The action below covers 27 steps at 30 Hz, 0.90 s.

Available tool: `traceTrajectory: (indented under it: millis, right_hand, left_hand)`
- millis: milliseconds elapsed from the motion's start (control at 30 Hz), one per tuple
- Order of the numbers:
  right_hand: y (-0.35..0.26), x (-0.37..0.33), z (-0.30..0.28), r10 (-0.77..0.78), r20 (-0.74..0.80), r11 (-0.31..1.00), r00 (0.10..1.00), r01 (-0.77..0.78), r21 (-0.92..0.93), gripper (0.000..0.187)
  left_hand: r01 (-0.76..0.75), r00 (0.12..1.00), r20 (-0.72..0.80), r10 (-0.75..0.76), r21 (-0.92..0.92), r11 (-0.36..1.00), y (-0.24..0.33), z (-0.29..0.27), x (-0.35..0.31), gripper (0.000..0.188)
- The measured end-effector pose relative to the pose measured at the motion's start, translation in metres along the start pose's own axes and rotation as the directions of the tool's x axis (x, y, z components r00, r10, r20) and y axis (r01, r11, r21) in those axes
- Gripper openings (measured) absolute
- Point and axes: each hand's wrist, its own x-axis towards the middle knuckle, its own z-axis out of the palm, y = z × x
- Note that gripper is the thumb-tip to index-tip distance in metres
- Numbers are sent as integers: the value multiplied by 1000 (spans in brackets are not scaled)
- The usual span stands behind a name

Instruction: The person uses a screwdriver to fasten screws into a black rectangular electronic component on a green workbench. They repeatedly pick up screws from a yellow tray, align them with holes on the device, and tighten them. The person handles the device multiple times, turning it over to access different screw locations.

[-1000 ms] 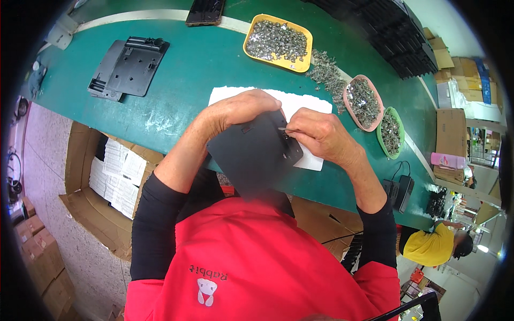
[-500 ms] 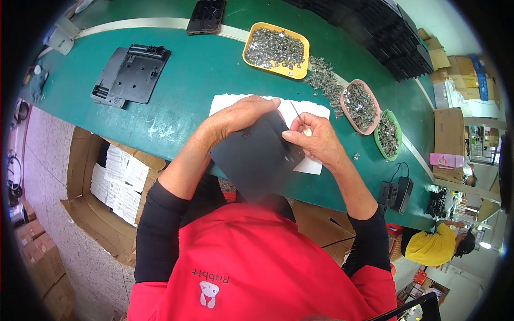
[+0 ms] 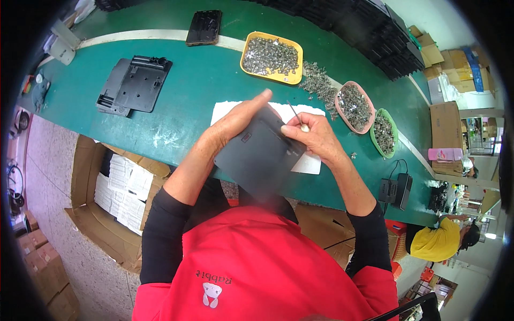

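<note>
My left hand grips a flat black plastic panel by its far left edge, thumb raised and fingers mostly hidden behind it. The panel is tilted up above a white sheet on the bench. At the panel's right edge, my right hand is closed around a thin-shafted tool, its metal shaft pointing away and a bit of pale handle showing between the fingers. The right fingertips are at the panel's edge; whether they touch it I cannot tell.
Small metal parts fill a yellow tray, a pink basket and a green basket; more lie in a loose heap. Black plastic housings lie on the green bench at left. Below is an open cardboard box.
My hands still hold the panel and the tool. The panel's tilt has changed slightly, and the tool's shaft leans a little more to the left. The whole view has shifted a little.
</note>
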Motion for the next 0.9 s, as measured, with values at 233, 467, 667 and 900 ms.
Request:
traceTrajectory:
  millis: [233,467,667,900]
  right_hand:
    - [9,-14,-13,-423,-158,856,892,337,-392,30]
    - [-4,-28,15,-425,63,607,903,335,-721,29]
    - [-2,-24,21,-468,94,485,879,344,-804,21]
    - [3,-15,21,-488,125,425,864,360,-831,21]
  left_hand:
    - [-191,949,-147,278,433,881,-8,5,-24,20]
    - [-103,716,-217,664,907,408,-24,19,-41,23]
    - [-8,641,-131,757,984,178,-29,21,-42,26]
    - [-38,648,-245,721,935,352,-38,20,-38,28]
